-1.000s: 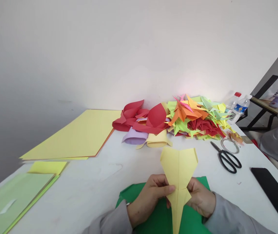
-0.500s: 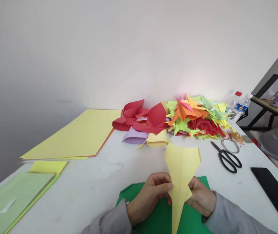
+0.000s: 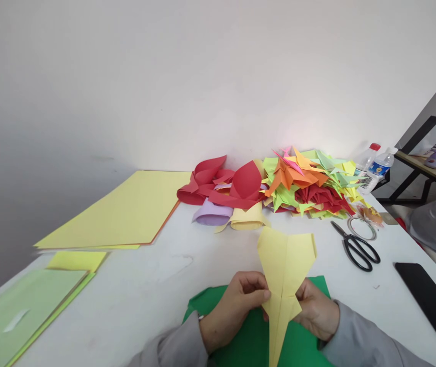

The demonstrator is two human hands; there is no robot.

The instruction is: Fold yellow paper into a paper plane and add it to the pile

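Note:
A folded yellow paper [image 3: 287,260], wide at the top and narrowing to a long tail, is held up between my two hands. My left hand [image 3: 237,308] pinches its left edge at the waist, thumb in front and fingers behind. My right hand [image 3: 315,308] grips the opposite edge from behind, with its fingertips partly hidden by the paper. A vertical crease runs down the middle of the paper, and small flaps stick out at its waist. Beneath both hands lies a green sheet [image 3: 248,341] on the white table [image 3: 141,295].
Large yellow sheets [image 3: 126,209] and a green paper stack [image 3: 30,300] lie left. Rolled red paper pieces [image 3: 246,181] and a heap of folded coloured papers [image 3: 305,178] sit by the wall. Scissors [image 3: 359,250], a tape roll [image 3: 362,229], bottles [image 3: 381,164] and a black bar [image 3: 428,306] are right.
The upper part of the yellow paper has spread slightly wider and its top edge sits a touch lower. Both hands keep their hold in nearly the same place.

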